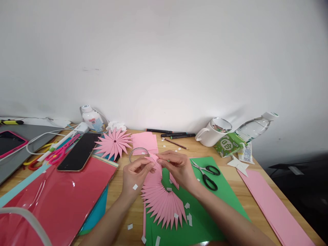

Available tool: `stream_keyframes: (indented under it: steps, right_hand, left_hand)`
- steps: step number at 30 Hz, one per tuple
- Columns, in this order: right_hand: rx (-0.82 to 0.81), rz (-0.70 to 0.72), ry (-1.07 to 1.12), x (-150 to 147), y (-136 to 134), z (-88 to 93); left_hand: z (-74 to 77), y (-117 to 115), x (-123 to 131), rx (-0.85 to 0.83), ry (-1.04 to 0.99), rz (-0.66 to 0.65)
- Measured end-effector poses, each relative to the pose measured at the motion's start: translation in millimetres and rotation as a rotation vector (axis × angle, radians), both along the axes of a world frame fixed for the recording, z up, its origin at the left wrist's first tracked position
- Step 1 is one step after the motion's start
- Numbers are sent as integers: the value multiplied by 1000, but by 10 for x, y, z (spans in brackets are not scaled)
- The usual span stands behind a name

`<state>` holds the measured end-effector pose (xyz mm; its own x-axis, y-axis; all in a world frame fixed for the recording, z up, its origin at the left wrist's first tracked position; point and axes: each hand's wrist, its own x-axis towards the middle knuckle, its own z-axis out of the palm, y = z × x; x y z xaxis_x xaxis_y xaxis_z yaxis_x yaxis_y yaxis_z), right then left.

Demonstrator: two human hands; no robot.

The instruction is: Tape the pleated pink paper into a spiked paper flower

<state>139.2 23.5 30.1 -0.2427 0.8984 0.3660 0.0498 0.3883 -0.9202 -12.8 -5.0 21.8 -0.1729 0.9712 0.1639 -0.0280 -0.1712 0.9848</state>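
Observation:
My left hand [135, 173] and my right hand [178, 164] pinch a folded pink paper piece [154, 158] between thumb and fingers from either side. Just below hangs a curved fan of pointed pink paper pieces [164, 206], its points spread over the green sheets [228, 208]. The fingertips hide where the upper piece meets the fan. One more pink folded piece [174, 180] shows partly behind my right hand. A small white scrap [135, 187] sticks to the back of my left hand. A roll of tape [131, 155] lies beyond my left fingers.
Black-handled scissors [208, 174] lie on the green sheets. A finished pink paper star [115, 140], phone [79, 153] and red sheets [64, 194] are left. Behind stand pens [181, 136], a white mug [211, 133] and a tilted bottle [255, 127]. Pink strips [274, 208] are right.

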Motion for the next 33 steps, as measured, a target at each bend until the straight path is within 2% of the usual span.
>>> stream_keyframes:
  steps: [5, 10, 18, 27, 33]
  right_hand:
    - [-2, 33, -3, -7, -27, 9]
    - [4, -35, -34, -19, -36, 16]
    - [-196, 17, 19, -5, -9, 50]
    - [-348, 15, 95, -64, -17, -49]
    - [-498, 68, 156, -49, 13, 47]
  left_hand:
    - [-13, 16, -26, 4, 5, -9]
    - [-14, 22, -9, 30, 35, -2]
    - [56, 1, -9, 20, 146, -53]
    - [36, -6, -9, 39, 174, 28]
    - [-4, -9, -5, -49, 133, -30]
